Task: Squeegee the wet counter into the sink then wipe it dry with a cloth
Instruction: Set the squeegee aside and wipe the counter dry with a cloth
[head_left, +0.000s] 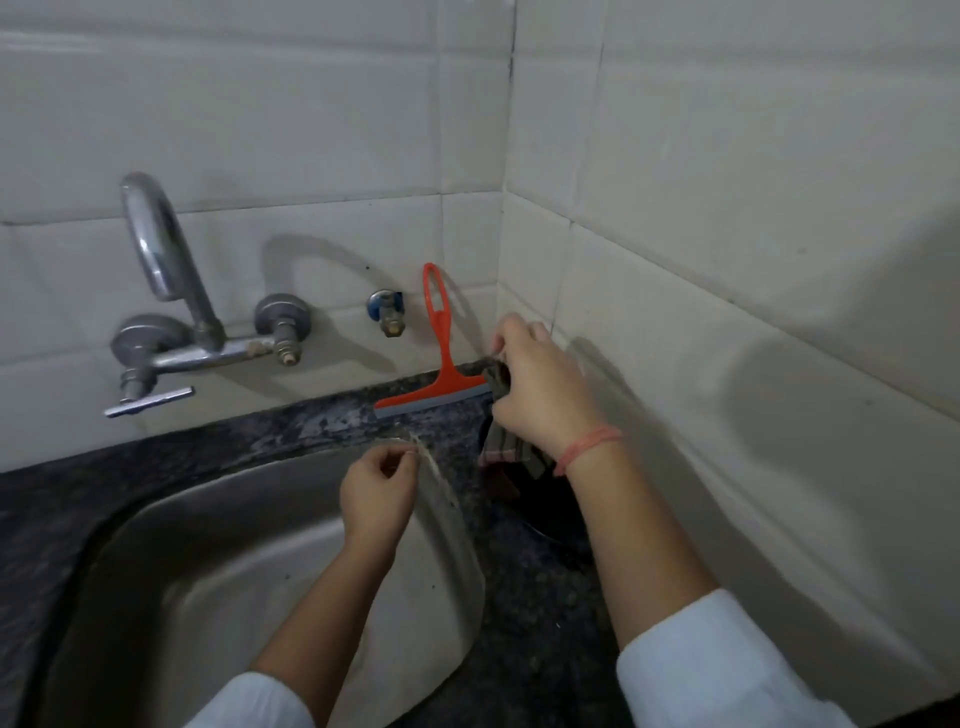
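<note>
Already parked, the orange squeegee (441, 364) leans upright against the tiled wall (311, 130), its blade resting on the dark stone counter (332, 421) behind the steel sink (218, 561). A person's right hand (540, 384) is closed around a dark checked cloth (506, 447), lifting it from the back corner of the counter, just right of the squeegee blade; the loose end hangs down toward the stone. The left hand (379, 493) hovers over the sink's right rim with fingers curled inward; whether it pinches anything cannot be told. A chrome tap (161, 270) juts from the wall at left.

Judging by the stowed squeegee and the raised cloth, the drying step appears to be starting. To do it well, the cloth would best be opened flat under the palm rather than kept bunched, then drawn in overlapping passes from the wall toward the sink edge, reaching into the corner and around the squeegee's foot, where damp patches seem to linger on the stone
</note>
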